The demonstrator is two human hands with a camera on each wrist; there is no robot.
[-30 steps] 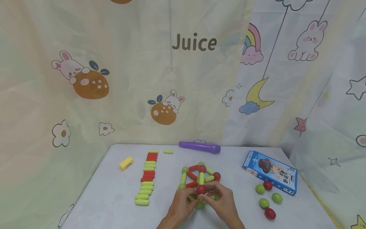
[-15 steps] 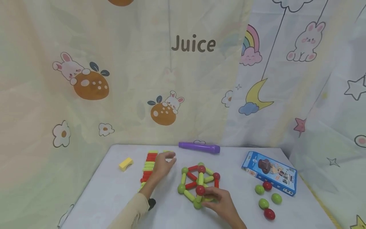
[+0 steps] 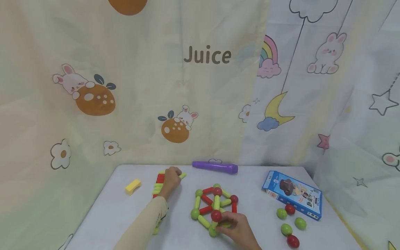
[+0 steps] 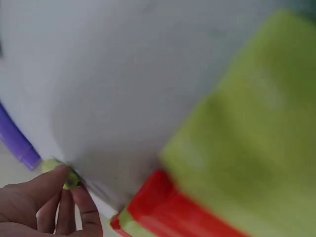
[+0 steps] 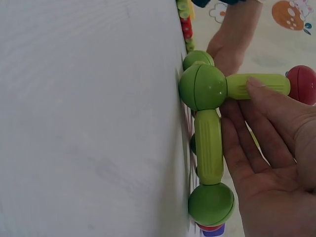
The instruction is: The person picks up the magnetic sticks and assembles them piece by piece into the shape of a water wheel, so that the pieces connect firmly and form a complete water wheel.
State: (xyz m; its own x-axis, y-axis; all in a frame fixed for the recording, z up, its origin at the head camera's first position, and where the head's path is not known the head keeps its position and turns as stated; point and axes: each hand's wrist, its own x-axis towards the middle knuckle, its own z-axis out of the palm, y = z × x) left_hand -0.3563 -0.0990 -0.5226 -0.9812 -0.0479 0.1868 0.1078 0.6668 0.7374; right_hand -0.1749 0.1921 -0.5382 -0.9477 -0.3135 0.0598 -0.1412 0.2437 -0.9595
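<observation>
Far back on the table, my left hand (image 3: 171, 178) pinches a short yellow-green rod (image 3: 183, 175) between thumb and fingers; the left wrist view shows this rod (image 4: 71, 179) at the fingertips. Beside that hand runs a row of red and yellow-green rods (image 3: 158, 186), partly hidden by the hand and sleeve. My right hand (image 3: 237, 227) holds an upright yellow-green rod (image 5: 237, 86) at the near side of a ball-and-rod structure, just below its red top ball (image 3: 216, 216). Green balls (image 3: 195, 213) and red rods (image 3: 206, 210) join in the structure's ring on the table.
A purple stick (image 3: 215, 167) lies along the back edge. To the left is a yellow arch block (image 3: 133, 186). On the right lie a blue box (image 3: 295, 194) and several loose balls, among them a red ball (image 3: 293, 241) and a green ball (image 3: 300, 223).
My left hand has left the structure, reached to the back left and taken hold of the lone yellow-green rod there. The right hand stays at the structure. The head view has tilted slightly.
</observation>
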